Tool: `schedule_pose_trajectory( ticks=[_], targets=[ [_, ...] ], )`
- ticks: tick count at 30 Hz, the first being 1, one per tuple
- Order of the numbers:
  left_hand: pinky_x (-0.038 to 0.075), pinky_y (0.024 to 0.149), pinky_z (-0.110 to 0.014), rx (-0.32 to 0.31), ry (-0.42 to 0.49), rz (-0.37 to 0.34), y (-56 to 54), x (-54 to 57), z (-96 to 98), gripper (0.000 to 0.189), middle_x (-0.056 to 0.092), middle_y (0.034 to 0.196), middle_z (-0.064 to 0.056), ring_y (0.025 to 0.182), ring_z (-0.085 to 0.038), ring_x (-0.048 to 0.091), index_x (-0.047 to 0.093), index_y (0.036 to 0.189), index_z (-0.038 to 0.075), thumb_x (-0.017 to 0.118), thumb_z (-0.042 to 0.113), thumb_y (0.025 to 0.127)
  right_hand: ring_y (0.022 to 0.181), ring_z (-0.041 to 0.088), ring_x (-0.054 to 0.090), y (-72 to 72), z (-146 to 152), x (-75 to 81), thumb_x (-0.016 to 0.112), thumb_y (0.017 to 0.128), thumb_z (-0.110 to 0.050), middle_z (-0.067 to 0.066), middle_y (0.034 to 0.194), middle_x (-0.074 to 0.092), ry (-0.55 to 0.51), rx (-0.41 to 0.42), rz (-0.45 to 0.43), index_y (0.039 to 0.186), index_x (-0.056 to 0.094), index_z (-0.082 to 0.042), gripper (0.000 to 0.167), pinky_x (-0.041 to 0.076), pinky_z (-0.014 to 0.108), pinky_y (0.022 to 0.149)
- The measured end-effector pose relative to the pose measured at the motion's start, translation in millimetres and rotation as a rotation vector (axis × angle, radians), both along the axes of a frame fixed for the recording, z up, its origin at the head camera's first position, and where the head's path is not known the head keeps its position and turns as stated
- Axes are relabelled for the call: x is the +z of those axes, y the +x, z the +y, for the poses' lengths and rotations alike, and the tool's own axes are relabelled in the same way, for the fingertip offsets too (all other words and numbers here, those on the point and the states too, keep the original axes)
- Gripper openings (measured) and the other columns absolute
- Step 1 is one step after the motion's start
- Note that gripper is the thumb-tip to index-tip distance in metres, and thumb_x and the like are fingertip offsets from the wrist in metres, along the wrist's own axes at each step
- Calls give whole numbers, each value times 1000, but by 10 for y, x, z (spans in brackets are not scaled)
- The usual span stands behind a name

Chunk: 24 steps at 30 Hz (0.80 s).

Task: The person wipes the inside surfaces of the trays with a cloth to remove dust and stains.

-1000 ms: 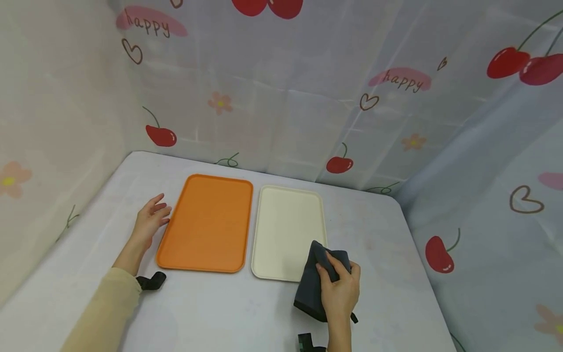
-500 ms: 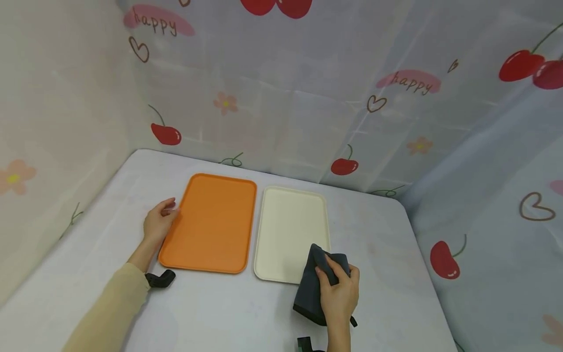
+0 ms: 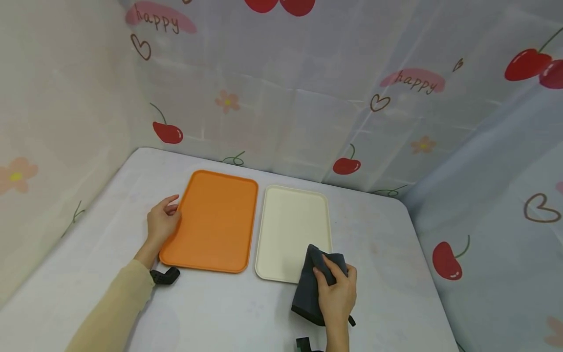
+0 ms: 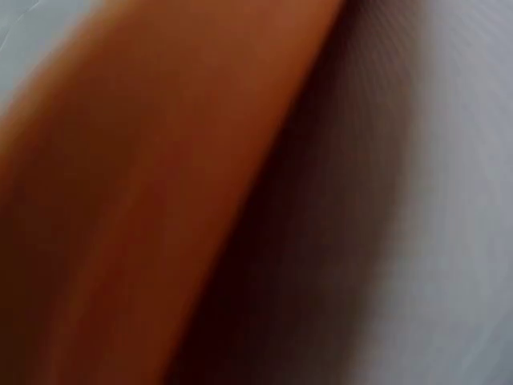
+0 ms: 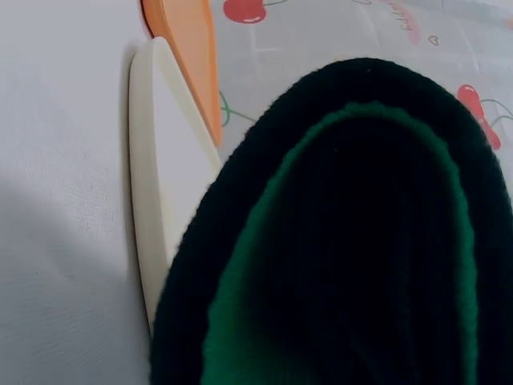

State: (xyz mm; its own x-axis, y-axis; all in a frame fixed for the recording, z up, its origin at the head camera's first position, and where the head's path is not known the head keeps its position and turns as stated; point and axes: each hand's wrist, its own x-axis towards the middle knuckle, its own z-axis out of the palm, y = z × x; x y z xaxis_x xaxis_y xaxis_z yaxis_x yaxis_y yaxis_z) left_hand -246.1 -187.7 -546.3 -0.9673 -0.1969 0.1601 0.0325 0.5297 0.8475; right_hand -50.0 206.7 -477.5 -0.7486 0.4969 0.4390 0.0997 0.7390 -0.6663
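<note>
In the head view my left hand (image 3: 162,222) grips the left rim of an orange tray (image 3: 215,222), its thumb at the edge. The left wrist view has the orange tray (image 4: 160,160) very close and blurred, with a dark shadow beside it. My right hand (image 3: 338,293) pinches a dark grey fabric pouch (image 3: 308,293) by a fold near its top. The pouch overlaps the near right corner of a cream tray (image 3: 292,230). In the right wrist view the pouch (image 5: 232,192) shows a rounded black-edged opening and a green lining.
Both trays lie side by side on a white-covered table (image 3: 378,274). A printed curtain (image 3: 281,112) with cherries hangs along the back and sides. Black wrist devices (image 3: 164,276) are worn on both arms.
My left hand has moved right from beside the orange tray and taken hold of its left rim. My right hand keeps the pouch in nearly the same place. The view has shifted slightly.
</note>
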Motion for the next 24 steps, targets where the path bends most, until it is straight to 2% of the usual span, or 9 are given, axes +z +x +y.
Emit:
schedule_pose_trajectory(
  ticks=[2, 4, 6, 9, 12, 16, 18, 20, 24],
  targets=[
    [43, 60, -7, -36, 51, -53, 5, 39, -1, 52, 68, 114, -27, 85, -10, 66, 53, 140, 7, 54, 0, 89, 97, 36, 60, 3, -3, -1, 85, 72, -6, 20, 106, 58, -4, 3, -2, 105, 77, -9, 35, 49, 54, 76],
    [46, 59, -11, -73, 99, -107, 17, 69, -4, 55, 64, 120, -30, 90, -17, 66, 47, 145, 7, 51, 0, 91, 97, 36, 60, 5, -6, 1, 85, 72, -6, 20, 107, 57, -6, 6, -4, 106, 77, -9, 35, 49, 54, 76],
    [47, 60, -14, -105, 141, -138, 24, 83, -8, 55, 61, 122, -33, 87, -9, 64, 44, 146, 5, 49, 0, 92, 97, 36, 60, 7, -6, 5, 85, 72, -6, 20, 107, 57, -7, 6, -5, 106, 77, -9, 35, 49, 54, 76],
    [50, 59, -17, -167, 203, -155, 26, 86, -10, 53, 61, 117, -36, 73, 4, 58, 40, 148, 1, 47, 3, 95, 97, 36, 59, 7, -1, 10, 85, 72, -6, 19, 107, 57, -4, 5, -5, 106, 77, -9, 35, 49, 55, 77],
    [54, 62, -19, -233, 307, -199, 13, 92, -16, 54, 63, 116, -27, 71, 8, 58, 33, 152, 3, 48, 10, 100, 97, 37, 60, 5, -1, 8, 85, 72, -6, 19, 107, 57, -2, 6, -5, 106, 77, -9, 35, 49, 55, 77],
    [57, 70, -21, -271, 565, -332, -2, 155, -11, 64, 60, 119, 2, 81, 4, 64, 23, 157, 14, 52, 11, 100, 97, 36, 60, 0, -2, 5, 85, 72, -6, 19, 107, 57, -5, 9, -7, 106, 77, -10, 36, 50, 54, 76],
    [57, 71, -22, -271, 682, -384, -4, 213, 5, 66, 57, 115, 9, 84, 1, 65, 20, 157, 18, 50, 7, 99, 97, 36, 60, -3, -2, 3, 85, 72, -6, 19, 107, 58, -9, 11, -9, 106, 77, -10, 35, 50, 53, 76],
    [56, 71, -23, -270, 729, -408, 3, 282, 27, 68, 54, 112, 9, 84, -2, 64, 20, 158, 19, 48, 3, 98, 97, 36, 60, -7, -3, 1, 85, 72, -7, 19, 107, 58, -13, 12, -13, 106, 77, -10, 35, 49, 53, 77],
    [53, 70, -24, -286, 688, -422, 29, 384, 66, 73, 48, 119, 1, 84, -4, 60, 16, 158, 18, 44, -2, 93, 97, 36, 60, -4, -9, -3, 85, 72, -7, 19, 108, 58, -12, 15, -26, 107, 77, -10, 35, 50, 53, 77]
  ],
)
